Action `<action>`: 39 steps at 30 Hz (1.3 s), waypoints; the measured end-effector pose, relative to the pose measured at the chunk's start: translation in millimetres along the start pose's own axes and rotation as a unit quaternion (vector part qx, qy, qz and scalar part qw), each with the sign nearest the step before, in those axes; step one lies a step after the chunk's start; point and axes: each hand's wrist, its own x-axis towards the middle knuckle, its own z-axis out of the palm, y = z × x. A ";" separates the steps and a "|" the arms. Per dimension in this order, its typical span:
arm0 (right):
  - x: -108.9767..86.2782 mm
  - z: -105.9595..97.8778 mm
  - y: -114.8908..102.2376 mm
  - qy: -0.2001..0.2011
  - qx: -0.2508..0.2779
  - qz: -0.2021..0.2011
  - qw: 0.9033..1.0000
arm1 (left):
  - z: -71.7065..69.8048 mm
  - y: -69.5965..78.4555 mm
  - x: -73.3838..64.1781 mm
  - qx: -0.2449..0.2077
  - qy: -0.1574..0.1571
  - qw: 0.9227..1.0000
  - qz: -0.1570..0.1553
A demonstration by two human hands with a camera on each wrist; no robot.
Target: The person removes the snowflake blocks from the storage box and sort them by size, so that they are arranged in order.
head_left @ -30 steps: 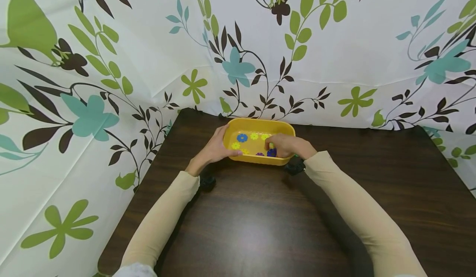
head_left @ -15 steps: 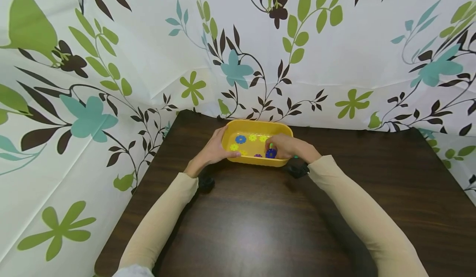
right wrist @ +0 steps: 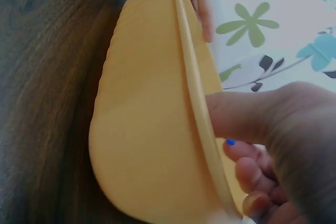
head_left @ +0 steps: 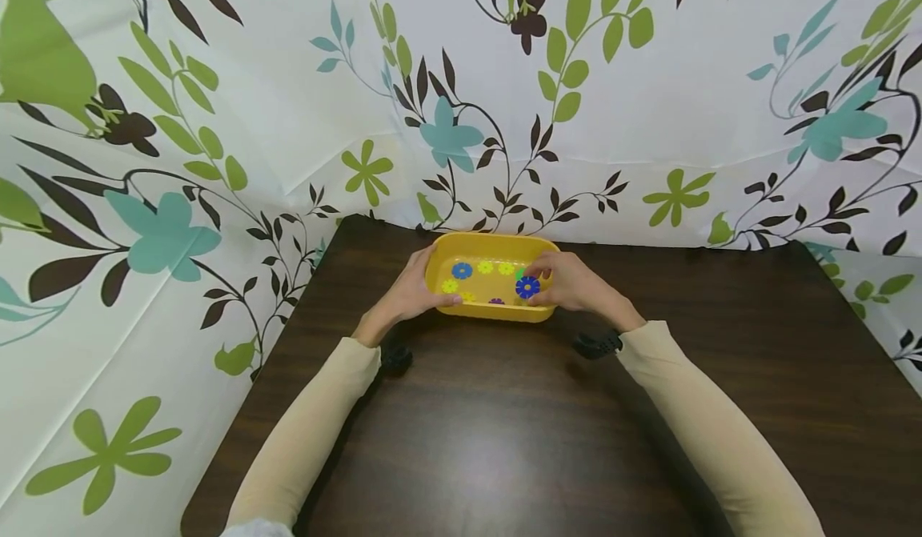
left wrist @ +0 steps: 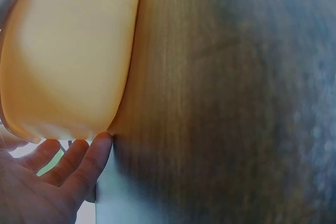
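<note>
A yellow plastic tray (head_left: 493,311) stands near the back edge of the table. My left hand (head_left: 412,293) holds its left end, thumb over the near rim and fingers along the outer end wall (left wrist: 63,103). At the tray's right side my right hand (head_left: 576,283) pinches a dark blue flower-shaped disc (head_left: 527,287) just above the tray floor. In the right wrist view only a speck of blue shows by the fingertips. Inside lie a lighter blue disc (head_left: 462,270), several yellow discs (head_left: 485,267), a purple one (head_left: 496,302) partly behind the near rim, and a green one (head_left: 520,274).
The dark wood table (head_left: 468,417) extends toward me and to both sides. Behind it and on the left hangs a white cloth (head_left: 288,121) printed with leaves, flowers and birds. Each wrist bears a black device (head_left: 598,345).
My right hand has risen a little and drawn right, bringing the dark blue disc up from the tray's near right corner. The left hand keeps its hold on the tray.
</note>
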 end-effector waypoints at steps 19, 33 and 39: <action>-33.9 -27.3 48.4 0.171 0.101 0.051 0.979 | -7.4 11.5 20.3 0.000 0.015 1.000 0.012; -67.6 6.6 86.7 0.172 0.104 0.115 0.973 | 3.2 -3.0 -5.6 -0.003 0.003 1.000 -0.006; -69.5 10.2 97.6 0.147 0.097 0.152 0.973 | 4.0 -2.5 -4.2 -0.005 -0.004 1.000 -0.018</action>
